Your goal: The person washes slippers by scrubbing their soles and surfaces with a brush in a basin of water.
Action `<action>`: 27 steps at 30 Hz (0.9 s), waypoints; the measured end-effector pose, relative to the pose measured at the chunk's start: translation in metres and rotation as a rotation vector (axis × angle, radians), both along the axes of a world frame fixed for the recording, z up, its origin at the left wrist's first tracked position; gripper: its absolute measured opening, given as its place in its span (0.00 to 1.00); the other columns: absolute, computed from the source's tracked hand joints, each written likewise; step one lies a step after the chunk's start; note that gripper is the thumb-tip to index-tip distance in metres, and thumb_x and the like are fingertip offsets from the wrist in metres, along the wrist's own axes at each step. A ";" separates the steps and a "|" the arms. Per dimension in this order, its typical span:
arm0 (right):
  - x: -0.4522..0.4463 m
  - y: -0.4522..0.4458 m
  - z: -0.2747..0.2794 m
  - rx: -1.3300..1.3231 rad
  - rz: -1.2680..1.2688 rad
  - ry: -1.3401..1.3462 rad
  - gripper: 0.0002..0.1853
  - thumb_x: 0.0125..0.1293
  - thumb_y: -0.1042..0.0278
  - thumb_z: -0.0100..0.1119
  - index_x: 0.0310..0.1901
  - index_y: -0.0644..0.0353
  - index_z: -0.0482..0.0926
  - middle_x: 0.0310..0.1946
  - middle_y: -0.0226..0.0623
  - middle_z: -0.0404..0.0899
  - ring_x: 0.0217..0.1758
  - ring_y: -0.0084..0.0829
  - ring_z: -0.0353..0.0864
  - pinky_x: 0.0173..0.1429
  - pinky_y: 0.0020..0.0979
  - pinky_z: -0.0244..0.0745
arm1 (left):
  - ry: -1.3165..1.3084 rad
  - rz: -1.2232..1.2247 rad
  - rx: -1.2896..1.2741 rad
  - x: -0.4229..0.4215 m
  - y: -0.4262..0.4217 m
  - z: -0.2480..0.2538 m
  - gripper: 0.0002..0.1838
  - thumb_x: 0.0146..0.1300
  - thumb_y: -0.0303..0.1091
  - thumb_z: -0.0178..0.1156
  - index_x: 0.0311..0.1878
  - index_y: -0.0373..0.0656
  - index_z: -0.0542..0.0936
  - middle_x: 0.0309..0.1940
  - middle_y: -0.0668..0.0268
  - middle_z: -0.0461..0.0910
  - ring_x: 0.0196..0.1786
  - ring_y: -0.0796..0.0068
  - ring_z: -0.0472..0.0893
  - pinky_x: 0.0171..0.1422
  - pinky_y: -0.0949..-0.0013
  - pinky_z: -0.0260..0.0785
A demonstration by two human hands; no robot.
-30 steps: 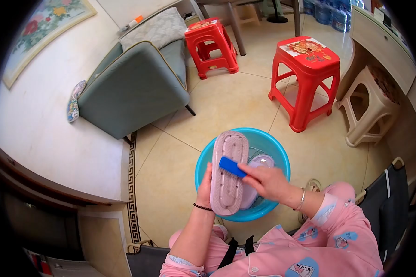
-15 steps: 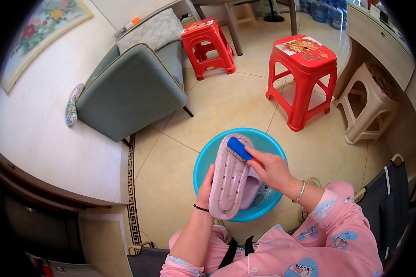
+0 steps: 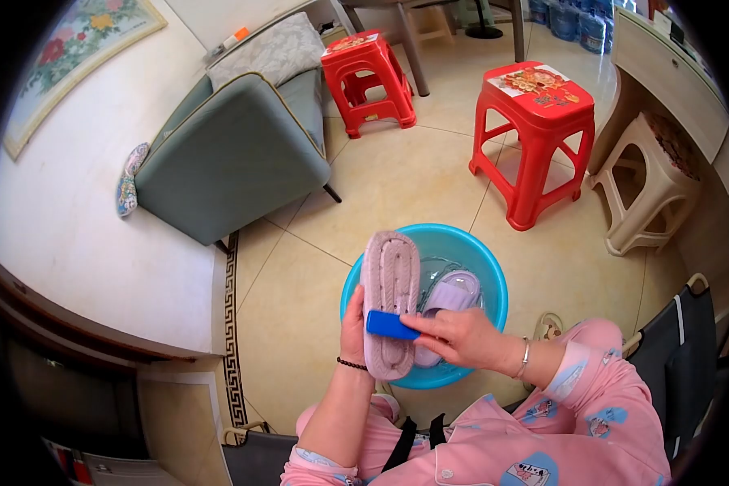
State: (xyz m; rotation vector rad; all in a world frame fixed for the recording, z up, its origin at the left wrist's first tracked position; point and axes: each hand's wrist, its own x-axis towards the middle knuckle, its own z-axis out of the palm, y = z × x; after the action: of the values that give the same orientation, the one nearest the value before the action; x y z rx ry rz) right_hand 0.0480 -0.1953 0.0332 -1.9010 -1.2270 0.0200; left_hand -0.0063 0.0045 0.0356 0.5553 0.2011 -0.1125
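Observation:
A pale purple slipper is held sole up over the left part of a turquoise basin. My left hand is closed around its left edge. My right hand grips a blue brush, which lies across the lower half of the sole with its bristles hidden beneath it. Behind my right hand, a second purple slipper rests in the basin, where some water shows.
Two red stools stand beyond the basin. A grey-green armchair is at the left, a beige stool at the right beneath a pale desk. Water bottles stand at the back.
The brush and my right hand have moved down the sole from its upper end. The held slipper has shifted slightly left and turned more upright, uncovering more of the other slipper.

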 end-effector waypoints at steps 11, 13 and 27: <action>0.020 0.004 -0.007 0.112 -0.226 0.109 0.21 0.68 0.57 0.59 0.62 0.48 0.76 0.29 0.44 0.82 0.30 0.45 0.81 0.35 0.43 0.75 | 0.193 -0.027 0.071 -0.001 -0.007 0.000 0.30 0.73 0.54 0.49 0.66 0.40 0.69 0.54 0.53 0.79 0.50 0.58 0.83 0.53 0.55 0.80; 0.006 0.002 0.000 0.047 -0.154 0.138 0.21 0.68 0.56 0.59 0.62 0.47 0.76 0.29 0.44 0.82 0.29 0.45 0.81 0.33 0.42 0.75 | 0.216 0.016 0.066 -0.001 -0.003 0.000 0.29 0.72 0.53 0.50 0.65 0.39 0.70 0.54 0.53 0.79 0.50 0.58 0.82 0.53 0.55 0.79; 0.037 0.006 -0.015 0.065 -0.326 0.090 0.20 0.68 0.56 0.58 0.60 0.46 0.78 0.25 0.43 0.80 0.28 0.45 0.81 0.33 0.44 0.74 | 0.139 -0.072 0.064 -0.006 -0.003 0.001 0.29 0.69 0.44 0.53 0.69 0.37 0.66 0.57 0.50 0.77 0.52 0.53 0.82 0.57 0.53 0.78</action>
State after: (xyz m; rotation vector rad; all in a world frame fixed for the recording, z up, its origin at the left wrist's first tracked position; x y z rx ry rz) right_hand 0.0849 -0.1896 0.0178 -1.9992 -0.8374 -0.1054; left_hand -0.0120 0.0017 0.0370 0.6192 0.3208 -0.2153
